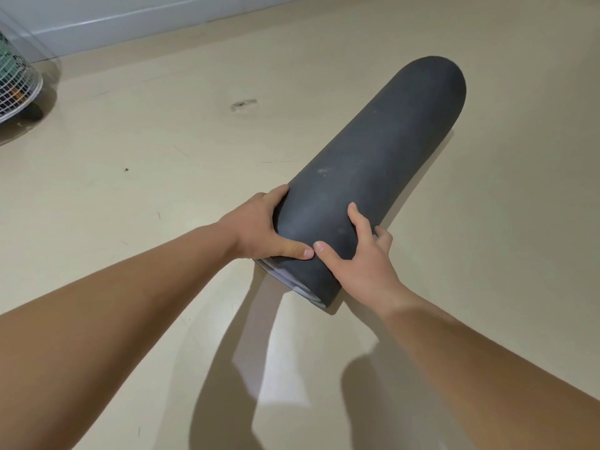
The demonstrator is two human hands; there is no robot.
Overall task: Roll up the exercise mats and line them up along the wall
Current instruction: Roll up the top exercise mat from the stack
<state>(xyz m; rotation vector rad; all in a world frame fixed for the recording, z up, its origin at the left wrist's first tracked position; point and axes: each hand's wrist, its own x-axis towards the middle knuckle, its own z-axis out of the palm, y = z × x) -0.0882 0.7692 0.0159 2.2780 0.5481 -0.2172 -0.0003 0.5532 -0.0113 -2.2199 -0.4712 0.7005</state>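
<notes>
A dark grey exercise mat (373,164) is fully rolled into a thick cylinder. It runs from the middle of the view up to the right, its far end near the floor. My left hand (259,228) grips the near end from the left side, thumb laid across the top. My right hand (360,261) grips the same end from the right, fingers spread over the roll. The two thumbs almost meet on top. Pale inner layers of the roll show at the near end.
The beige floor (162,157) spreads all around. A pale wall with a skirting board (130,24) runs along the top left. A white wire-mesh basket (16,82) on a dark base stands at the far left by the wall.
</notes>
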